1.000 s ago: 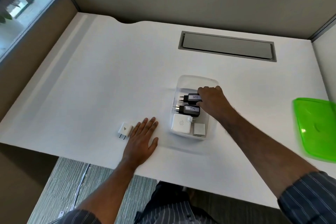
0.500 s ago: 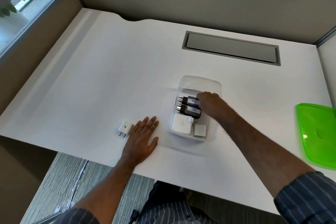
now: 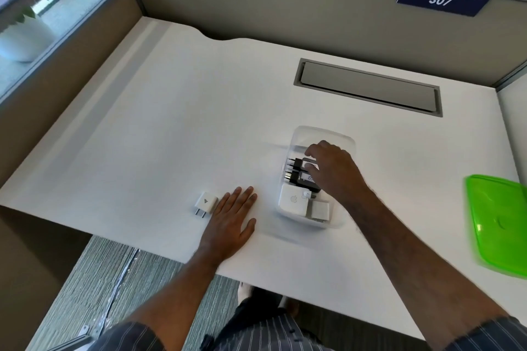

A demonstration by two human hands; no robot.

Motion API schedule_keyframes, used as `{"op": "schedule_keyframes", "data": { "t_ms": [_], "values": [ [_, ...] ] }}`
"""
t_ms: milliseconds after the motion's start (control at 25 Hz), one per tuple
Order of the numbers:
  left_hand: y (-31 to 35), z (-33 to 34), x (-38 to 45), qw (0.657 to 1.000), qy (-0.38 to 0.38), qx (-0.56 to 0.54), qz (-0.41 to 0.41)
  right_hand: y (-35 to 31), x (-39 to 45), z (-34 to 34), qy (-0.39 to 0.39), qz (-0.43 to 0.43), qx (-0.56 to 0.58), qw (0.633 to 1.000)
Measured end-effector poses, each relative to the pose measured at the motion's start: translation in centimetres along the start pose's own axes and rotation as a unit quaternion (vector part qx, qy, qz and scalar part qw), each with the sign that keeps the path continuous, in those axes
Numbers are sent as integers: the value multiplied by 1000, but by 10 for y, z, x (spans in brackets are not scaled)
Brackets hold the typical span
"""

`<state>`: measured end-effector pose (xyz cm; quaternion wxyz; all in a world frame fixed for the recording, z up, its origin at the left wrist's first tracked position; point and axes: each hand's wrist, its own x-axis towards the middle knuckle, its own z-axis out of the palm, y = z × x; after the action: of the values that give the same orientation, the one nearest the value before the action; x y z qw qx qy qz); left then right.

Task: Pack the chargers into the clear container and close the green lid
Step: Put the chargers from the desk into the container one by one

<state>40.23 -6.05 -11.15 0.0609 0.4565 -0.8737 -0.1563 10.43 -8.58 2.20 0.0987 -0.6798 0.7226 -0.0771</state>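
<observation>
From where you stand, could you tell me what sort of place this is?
Most likely an office cubicle: a white desk with a grey cable hatch set into it, fabric partition walls around it, and a numbered plate reading 307 on the partition.

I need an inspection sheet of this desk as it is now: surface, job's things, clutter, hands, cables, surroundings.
Surface: white desk, grey cable hatch shut.
Job's things: clear container holds two black chargers, a large white charger and a small white cube; one white plug charger lies outside; green lid off, at right.
Clutter: nothing seen.
Hands: left hand flat on desk; right hand over the black chargers, grip unclear.
Cables: nothing seen.
Surroundings: partition, sign 307, window.
</observation>
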Motion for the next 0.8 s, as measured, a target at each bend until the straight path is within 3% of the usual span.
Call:
{"op": "schedule_keyframes", "data": {
  "t_ms": [240, 520, 800],
  "values": [
    [6, -19, 7, 996, -65, -68, 2, -39, -3, -5, 46, -17, 25, 998],
    [-37, -61, 12, 996, 61, -67, 1, -88, -14, 11, 70, -37, 43, 996],
    [-104, -68, -7, 990, 63, -59, -112, -131, -16, 44, -9, -55, 63, 996]
  ]
}}
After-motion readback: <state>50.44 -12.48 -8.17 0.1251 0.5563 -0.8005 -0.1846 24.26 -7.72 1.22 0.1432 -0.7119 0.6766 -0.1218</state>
